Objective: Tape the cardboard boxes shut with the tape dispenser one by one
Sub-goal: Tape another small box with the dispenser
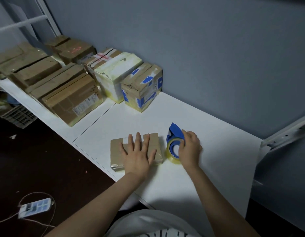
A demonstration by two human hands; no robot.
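A small flat cardboard box (116,152) lies on the white table (216,151) near its front edge. My left hand (139,153) rests flat on top of it, fingers spread. Just to the right of the box stands a blue tape dispenser (174,141) with a roll of clear yellowish tape. My right hand (189,147) is wrapped around the dispenser's right side, gripping it while it stands on the table.
Several taped cardboard boxes (71,98) are packed along the far left of the table against the blue wall, one with blue tape (143,86). A power strip (34,206) with cables lies on the dark floor at left. A white metal bracket (285,134) juts in at right.
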